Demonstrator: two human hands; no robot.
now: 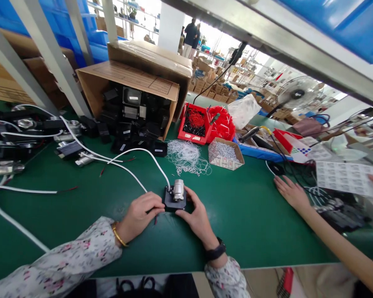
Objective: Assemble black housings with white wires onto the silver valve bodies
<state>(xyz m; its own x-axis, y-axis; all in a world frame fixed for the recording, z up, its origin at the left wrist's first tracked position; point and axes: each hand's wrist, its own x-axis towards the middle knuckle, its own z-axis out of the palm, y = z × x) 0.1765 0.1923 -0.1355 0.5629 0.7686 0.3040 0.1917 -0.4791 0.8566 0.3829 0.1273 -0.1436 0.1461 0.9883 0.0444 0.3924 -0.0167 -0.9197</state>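
In front of me a motorised valve [175,203] rests on the green bench, its black square box below and its silver metal valve body [178,189] pointing up. A white cable [153,159] arches out of the box to the left. My right hand [199,215] grips the box's right side, thumb at the front edge and fingers behind. At the left edge, my left hand [143,213] is closed with its fingertips against the box. Another white cable [133,176] runs behind that hand, and dark red wire ends [156,220] show just below its fingers.
More valves with cables [68,147] crowd the left. Behind stand a carton [127,72] of black parts, a red bin [192,124], a heap of clear loops [186,155] and a small box of screws [225,153]. On the right, a co-worker's hand [292,192] rests near a label sheet [345,178].
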